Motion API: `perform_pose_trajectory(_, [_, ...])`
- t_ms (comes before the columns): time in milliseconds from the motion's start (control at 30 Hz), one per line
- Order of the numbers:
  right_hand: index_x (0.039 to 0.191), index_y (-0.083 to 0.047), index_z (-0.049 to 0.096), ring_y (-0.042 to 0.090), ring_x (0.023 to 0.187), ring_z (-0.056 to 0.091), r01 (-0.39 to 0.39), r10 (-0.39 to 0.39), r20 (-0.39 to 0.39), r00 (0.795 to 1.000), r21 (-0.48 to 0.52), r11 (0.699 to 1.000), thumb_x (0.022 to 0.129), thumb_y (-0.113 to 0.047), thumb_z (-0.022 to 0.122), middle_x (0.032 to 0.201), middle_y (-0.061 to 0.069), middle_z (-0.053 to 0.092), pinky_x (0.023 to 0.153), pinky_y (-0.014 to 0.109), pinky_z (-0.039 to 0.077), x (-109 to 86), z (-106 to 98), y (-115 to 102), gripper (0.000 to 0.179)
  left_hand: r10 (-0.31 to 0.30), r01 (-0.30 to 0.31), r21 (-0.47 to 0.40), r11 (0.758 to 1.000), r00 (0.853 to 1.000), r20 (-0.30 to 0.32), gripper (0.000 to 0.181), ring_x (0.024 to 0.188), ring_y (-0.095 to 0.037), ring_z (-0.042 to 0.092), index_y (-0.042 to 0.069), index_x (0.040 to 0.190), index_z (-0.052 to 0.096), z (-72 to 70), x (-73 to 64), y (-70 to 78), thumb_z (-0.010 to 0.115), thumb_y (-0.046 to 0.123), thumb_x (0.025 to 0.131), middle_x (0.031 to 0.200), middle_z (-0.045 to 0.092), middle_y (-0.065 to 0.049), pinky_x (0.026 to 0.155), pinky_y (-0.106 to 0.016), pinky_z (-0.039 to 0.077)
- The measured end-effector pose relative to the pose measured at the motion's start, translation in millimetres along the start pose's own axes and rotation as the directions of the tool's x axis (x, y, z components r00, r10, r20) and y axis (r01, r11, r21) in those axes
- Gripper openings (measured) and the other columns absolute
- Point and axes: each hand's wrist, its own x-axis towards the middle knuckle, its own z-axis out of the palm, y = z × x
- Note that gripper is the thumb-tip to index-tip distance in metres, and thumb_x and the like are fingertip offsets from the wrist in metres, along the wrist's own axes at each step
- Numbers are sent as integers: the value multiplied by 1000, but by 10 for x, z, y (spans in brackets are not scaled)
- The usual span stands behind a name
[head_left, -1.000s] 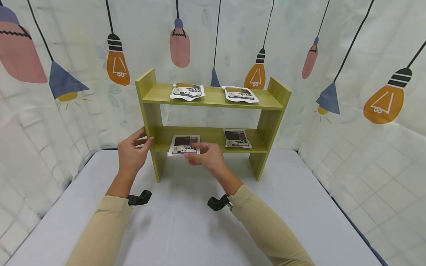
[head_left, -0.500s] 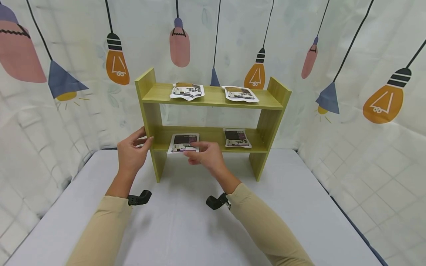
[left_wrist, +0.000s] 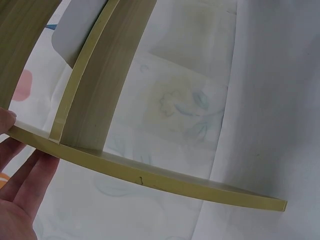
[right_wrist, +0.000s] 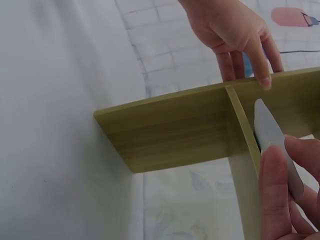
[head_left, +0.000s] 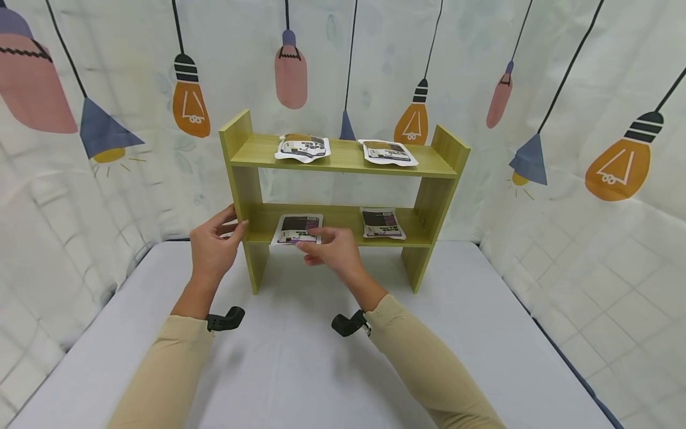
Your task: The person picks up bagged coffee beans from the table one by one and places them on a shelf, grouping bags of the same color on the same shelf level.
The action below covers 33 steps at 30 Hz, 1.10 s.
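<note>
A small yellow-green two-tier wooden shelf (head_left: 343, 158) stands on the table. My left hand (head_left: 213, 244) grips its left side panel, with the thumb at the front edge and the fingers on the outer face (left_wrist: 37, 175). My right hand (head_left: 340, 253) pinches the right front corner of a flat white pouch with a dark label (head_left: 297, 224) at the left of the lower tier. In the right wrist view, this pouch (right_wrist: 272, 132) shows edge-on, close over the lower board, between thumb and fingers. The fingers cover its right front corner in the head view.
A similar dark-label pouch (head_left: 382, 223) lies at the right of the lower tier. Two white pouches with orange-brown tops, one left (head_left: 303, 148) and one right (head_left: 388, 152), lie on the upper tier. A white cloth covers the table (head_left: 289, 369); printed curtains (head_left: 230, 77) hang behind.
My right hand has moved slightly up and back, carrying the pouch farther in over the lower tier. The left hand keeps its place on the side panel.
</note>
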Motion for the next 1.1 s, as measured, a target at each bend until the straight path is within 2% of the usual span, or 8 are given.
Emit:
perform_pose_trajectory(200, [125, -4, 72, 20, 62, 75, -22, 22, 5, 1000, -21, 1000, 80, -14, 89, 88, 18, 78, 71, 42, 65, 22, -9, -7, 49, -6, 6, 7, 1000, 1000, 7, 45, 105, -36, 74, 23, 141, 65, -2, -5, 10, 72, 24, 97, 128, 73, -12, 75, -2, 50])
perform_pose_trajectory(400, [125, -7, 73, 20, 64, 76, -44, 45, 20, 999, -59, 997, 79, -16, 89, 87, 16, 78, 77, 49, 64, 16, -38, -35, 50, 6, -6, -4, 1000, 1000, 2, 44, 103, -36, 74, 23, 140, 66, -4, -5, 27, 72, 22, 96, 127, 73, -11, 76, -3, 50])
perform_pose_trajectory(567, [122, -7, 74, 19, 61, 74, -60, 60, 4, 998, -76, 995, 79, -16, 90, 80, 15, 77, 69, 45, 64, -5, -49, -53, 47, 5, -5, -4, 1000, 1000, 4, 44, 104, -36, 74, 23, 140, 65, -6, -11, 36, 72, 21, 96, 127, 73, -10, 77, -3, 50])
perform_pose_trajectory(900, [119, -3, 76, 17, 59, 73, -32, 31, -10, 999, -76, 997, 82, -14, 87, 79, 14, 77, 64, 39, 64, 27, -29, -43, 40, -13, 13, 1, 1000, 1000, 3, 45, 105, -36, 74, 23, 141, 64, 6, -12, 14, 71, 22, 97, 129, 72, -12, 75, -2, 50])
perform_pose_trajectory(1100, [117, -1, 76, 18, 59, 72, -19, 17, -24, 1000, -81, 996, 84, -12, 84, 81, 16, 77, 69, 46, 64, 42, -21, -54, 35, -17, 17, -4, 1000, 1000, 5, 45, 105, -36, 74, 22, 142, 64, 3, -12, 8, 71, 23, 97, 129, 72, -12, 75, -3, 50])
